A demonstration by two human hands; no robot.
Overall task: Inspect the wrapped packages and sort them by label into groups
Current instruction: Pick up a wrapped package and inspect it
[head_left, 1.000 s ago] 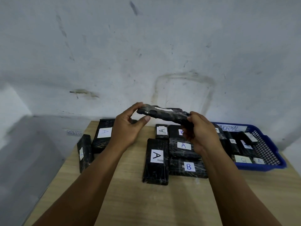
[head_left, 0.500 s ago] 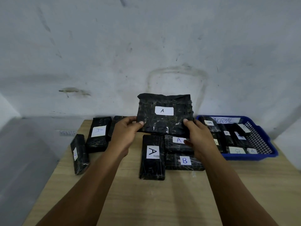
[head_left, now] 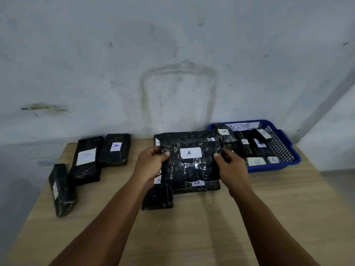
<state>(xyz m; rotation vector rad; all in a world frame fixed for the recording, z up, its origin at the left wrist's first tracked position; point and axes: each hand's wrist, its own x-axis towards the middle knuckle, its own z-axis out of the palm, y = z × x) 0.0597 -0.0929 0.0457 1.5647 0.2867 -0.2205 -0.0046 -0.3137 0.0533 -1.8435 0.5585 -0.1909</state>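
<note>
I hold a flat black wrapped package (head_left: 190, 166) with a white label "A" facing me, above the middle pile. My left hand (head_left: 149, 164) grips its left edge, thumb on the front. My right hand (head_left: 231, 167) grips its right edge the same way. Beneath it lie a package labelled "B" (head_left: 199, 186) and a long black package (head_left: 158, 197), its label hidden by my left hand. At the left lie two packages labelled "A" (head_left: 86, 160) (head_left: 115, 149) and a narrow one (head_left: 60, 190) on its side.
A blue plastic basket (head_left: 284, 148) marked "NORMAL" stands at the back right, holding several labelled black packages. The wooden table (head_left: 211, 227) ends at the wall behind and drops off at the left edge. A grey wall fills the background.
The package was turned from edge-on to label-facing, then lowered from in front of the wall to just above the middle pile. Both hands kept their grip on its sides.
</note>
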